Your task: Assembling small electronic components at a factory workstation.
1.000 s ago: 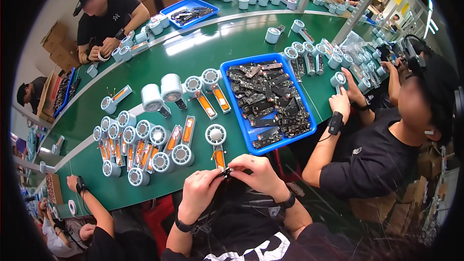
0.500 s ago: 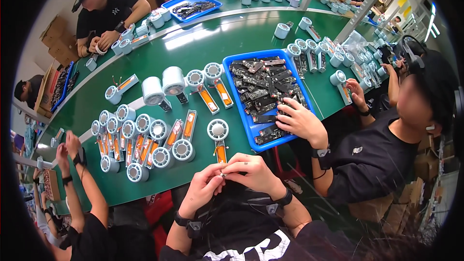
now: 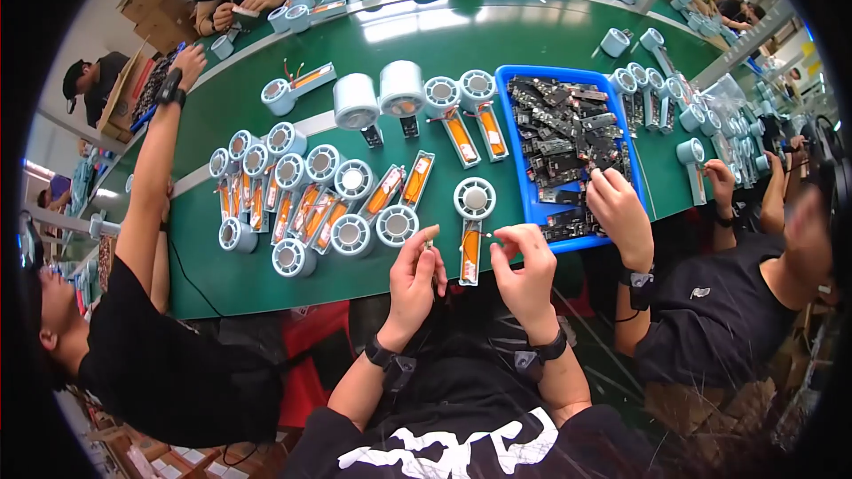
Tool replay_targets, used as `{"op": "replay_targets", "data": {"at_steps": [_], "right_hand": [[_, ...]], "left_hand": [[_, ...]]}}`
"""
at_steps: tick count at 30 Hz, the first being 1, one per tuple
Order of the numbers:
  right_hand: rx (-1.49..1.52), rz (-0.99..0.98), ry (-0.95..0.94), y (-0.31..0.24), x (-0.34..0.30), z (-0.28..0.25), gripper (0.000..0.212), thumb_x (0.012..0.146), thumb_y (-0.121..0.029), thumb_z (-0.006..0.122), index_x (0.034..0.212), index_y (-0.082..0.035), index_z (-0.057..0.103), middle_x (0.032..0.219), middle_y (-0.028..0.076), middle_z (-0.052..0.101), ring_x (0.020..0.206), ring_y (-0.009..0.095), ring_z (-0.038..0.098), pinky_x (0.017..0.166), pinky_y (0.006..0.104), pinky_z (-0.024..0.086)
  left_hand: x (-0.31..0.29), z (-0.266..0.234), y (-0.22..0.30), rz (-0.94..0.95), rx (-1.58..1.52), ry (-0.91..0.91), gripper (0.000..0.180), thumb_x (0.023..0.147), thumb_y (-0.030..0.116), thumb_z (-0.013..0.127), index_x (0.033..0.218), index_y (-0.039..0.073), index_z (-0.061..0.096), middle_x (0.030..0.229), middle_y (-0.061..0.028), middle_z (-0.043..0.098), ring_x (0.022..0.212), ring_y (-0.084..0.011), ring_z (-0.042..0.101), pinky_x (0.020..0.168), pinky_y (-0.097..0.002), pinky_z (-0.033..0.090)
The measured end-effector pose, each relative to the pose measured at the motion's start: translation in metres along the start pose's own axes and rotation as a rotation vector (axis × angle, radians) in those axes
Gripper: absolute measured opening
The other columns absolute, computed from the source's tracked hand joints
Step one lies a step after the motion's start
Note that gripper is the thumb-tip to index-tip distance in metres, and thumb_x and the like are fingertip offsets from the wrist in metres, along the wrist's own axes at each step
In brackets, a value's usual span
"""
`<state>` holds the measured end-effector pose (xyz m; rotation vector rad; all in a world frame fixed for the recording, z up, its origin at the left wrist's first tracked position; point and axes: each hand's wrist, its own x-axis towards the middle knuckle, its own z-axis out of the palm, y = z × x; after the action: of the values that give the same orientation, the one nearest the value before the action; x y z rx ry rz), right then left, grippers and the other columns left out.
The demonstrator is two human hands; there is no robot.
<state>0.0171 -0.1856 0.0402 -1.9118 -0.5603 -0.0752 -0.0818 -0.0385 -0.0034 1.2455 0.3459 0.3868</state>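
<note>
My left hand point(image 3: 414, 284) is closed, its thumb and fingers pressed round a small part whose pale end shows at the fingertips; its kind is hidden. A light-blue handheld fan point(image 3: 475, 198) lies in front of me, its handle point(image 3: 469, 257) pointing toward me with an orange battery in it. To the right of that handle, my right hand point(image 3: 525, 275) has thumb and forefinger curled together at the end of a thin wire point(image 3: 487, 235) coming from the fan. Both hands are just off the table's near edge.
Several more fans point(image 3: 321, 162) with orange batteries stand grouped at left. A blue tray point(image 3: 524, 204) of dark circuit boards sits at right, a co-worker's hand point(image 3: 619, 213) at its edge. At left another person's arm point(image 3: 151, 186) stretches over the green table point(image 3: 426, 35).
My hands, together before, have come apart to either side of the fan's handle. The whole view has shifted. The person at left now reaches far across the table.
</note>
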Motion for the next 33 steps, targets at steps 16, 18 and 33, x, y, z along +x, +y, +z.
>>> {"op": "replay_targets", "data": {"at_steps": [16, 18, 33], "right_hand": [[0.111, -0.138, -0.151, 0.015, 0.01, 0.024, 0.017, 0.078, 0.003, 0.076, 0.094, -0.003, 0.074, 0.09, 0.011, 0.073, 0.077, 0.028, 0.072, 0.065, 0.0331, 0.058], [0.102, -0.187, -0.146, 0.019, 0.014, 0.024, 0.018, 0.078, 0.003, 0.077, 0.094, -0.002, 0.074, 0.089, 0.011, 0.073, 0.075, 0.026, 0.072, 0.064, 0.0314, 0.057], [-0.037, -0.387, -0.165, 0.015, 0.028, 0.024, 0.019, 0.076, 0.002, 0.079, 0.093, -0.003, 0.074, 0.083, 0.01, 0.071, 0.069, 0.025, 0.07, 0.059, 0.031, 0.055]], "left_hand": [[0.012, 0.011, -0.006, 0.007, -0.116, -0.111, 0.03, 0.109, 0.016, 0.048, 0.136, 0.003, 0.051, 0.091, -0.0055, 0.057, 0.054, -0.0072, 0.054, 0.043, -0.0202, 0.042], [0.014, 0.011, -0.005, 0.0, -0.131, -0.116, 0.029, 0.108, 0.014, 0.049, 0.135, 0.003, 0.052, 0.091, -0.0052, 0.056, 0.054, -0.0066, 0.054, 0.043, -0.0199, 0.042], [0.016, 0.006, -0.008, 0.005, -0.074, -0.091, 0.03, 0.108, 0.015, 0.05, 0.134, 0.002, 0.054, 0.09, -0.0058, 0.057, 0.053, -0.0085, 0.054, 0.041, -0.0211, 0.042]]}}
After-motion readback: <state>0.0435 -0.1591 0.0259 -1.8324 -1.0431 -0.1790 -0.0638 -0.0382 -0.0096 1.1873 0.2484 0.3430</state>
